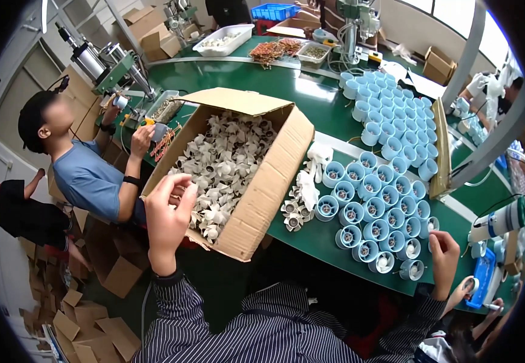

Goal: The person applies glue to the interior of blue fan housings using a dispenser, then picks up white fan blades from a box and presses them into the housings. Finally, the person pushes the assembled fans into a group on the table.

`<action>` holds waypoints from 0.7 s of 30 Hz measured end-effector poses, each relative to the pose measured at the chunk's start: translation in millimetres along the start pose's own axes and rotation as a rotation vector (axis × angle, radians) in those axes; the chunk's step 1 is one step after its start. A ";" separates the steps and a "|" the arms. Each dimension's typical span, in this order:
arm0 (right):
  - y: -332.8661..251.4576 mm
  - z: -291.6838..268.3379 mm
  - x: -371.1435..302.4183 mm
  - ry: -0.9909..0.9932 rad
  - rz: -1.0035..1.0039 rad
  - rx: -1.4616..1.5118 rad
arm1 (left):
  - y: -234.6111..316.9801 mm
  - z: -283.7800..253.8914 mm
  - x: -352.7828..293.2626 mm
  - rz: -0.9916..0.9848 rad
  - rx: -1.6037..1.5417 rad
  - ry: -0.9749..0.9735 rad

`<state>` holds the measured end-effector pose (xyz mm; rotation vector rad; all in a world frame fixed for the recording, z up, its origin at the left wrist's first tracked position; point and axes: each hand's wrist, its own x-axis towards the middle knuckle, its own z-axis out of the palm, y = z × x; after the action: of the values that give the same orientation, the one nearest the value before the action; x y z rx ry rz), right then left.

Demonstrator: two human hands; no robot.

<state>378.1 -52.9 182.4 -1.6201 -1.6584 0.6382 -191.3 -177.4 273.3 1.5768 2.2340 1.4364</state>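
A cardboard box (268, 193) full of small white fan impellers (226, 157) stands open in front of me, tilted across the table edge. My left hand (170, 221) is raised at the box's near left side, its fingers loosely bent and thumb apart, with nothing visible in it. On the right, light-blue round cups (372, 209) stand in rows, most showing small motor parts inside. A few at the near edge hold a white impeller (383, 262). My right hand (445, 257) is at the near right corner of the rows, fingers curled beside a cup with a white piece; its grip is unclear.
White gloves (308, 189) and several loose impellers (295, 215) lie between box and cups. More blue cups (389, 115) stand farther back, beside a board (441, 151). A co-worker in blue (90, 181) sits left at a press (114, 66). Empty cartons (96, 327) cover the left floor.
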 end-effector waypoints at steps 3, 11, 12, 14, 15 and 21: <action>-15.7 -3.4 -33.4 -0.003 0.007 0.081 | -21.6 21.9 36.0 -0.060 0.056 0.033; -28.1 -11.2 -82.4 -0.098 -0.008 0.218 | -68.3 88.2 85.6 -0.045 0.517 -0.406; -25.4 -12.0 -85.7 -0.104 -0.021 0.238 | -66.7 90.7 75.0 0.020 0.604 -0.425; -21.4 -11.4 -91.8 -0.113 -0.047 0.274 | -66.7 95.6 56.6 0.151 0.777 -0.462; -21.3 -9.3 -94.2 -0.108 -0.055 0.276 | -72.2 97.4 56.2 0.155 0.776 -0.452; -24.3 -6.6 -109.5 -0.110 -0.067 0.305 | -93.3 90.1 59.2 0.209 0.678 -0.531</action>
<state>362.4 -164.0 188.6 -1.3269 -1.5955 0.9109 -239.9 -78.5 182.9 2.0875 2.3541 0.1715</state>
